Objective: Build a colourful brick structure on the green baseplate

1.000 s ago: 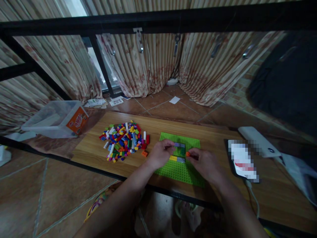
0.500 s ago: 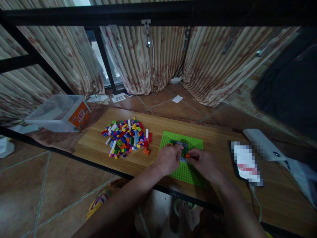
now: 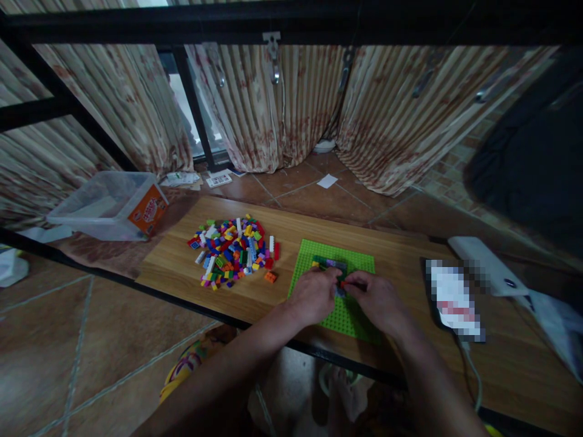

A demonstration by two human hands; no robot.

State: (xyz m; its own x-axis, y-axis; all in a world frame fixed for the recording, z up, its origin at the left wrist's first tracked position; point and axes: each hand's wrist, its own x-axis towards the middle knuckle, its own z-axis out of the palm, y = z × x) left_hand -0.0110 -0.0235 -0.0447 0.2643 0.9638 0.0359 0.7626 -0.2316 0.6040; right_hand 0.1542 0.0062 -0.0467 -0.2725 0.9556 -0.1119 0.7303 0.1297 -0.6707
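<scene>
- Head view, only one: wooden table [image 3: 173, 255], green baseplate [image 3: 350, 321] lying flat on it, in front of the person.
- Right hand [image 3: 376, 296]: over the baseplate's right part, thumb and index pinched together on a small orange-red brick [image 3: 343, 284]; other fingers curled in.
- Orange-red brick: at the right fingertips, right by the brick build, low over the baseplate; too small and dim to say if it's seated on studs.
- Left hand [image 3: 315, 296]: over the baseplate's left and middle, palm down, fingers bent, index reaching to the build next to the orange-red brick. Can't tell if it grips anything, the fingertips are partly hidden.
- Brick build [image 3: 336, 264]: on the baseplate, lavender and dark green pieces showing beyond the left hand, a bit of yellow at its left end; rest covered by the hands.
- Brick pile [image 3: 230, 252]: mixed colours, left of the baseplate, well apart from it.
- Loose orange brick [image 3: 270, 277]: just beside the pile, on the side toward the baseplate.
- Phone [image 3: 449, 297]: right of the baseplate, screen pixelated, white cable [image 3: 474, 370] at its near end.
- Clear plastic bin [image 3: 98, 212], orange label: beyond the table's left end.
- Striped curtains [image 3: 310, 115]: background.
</scene>
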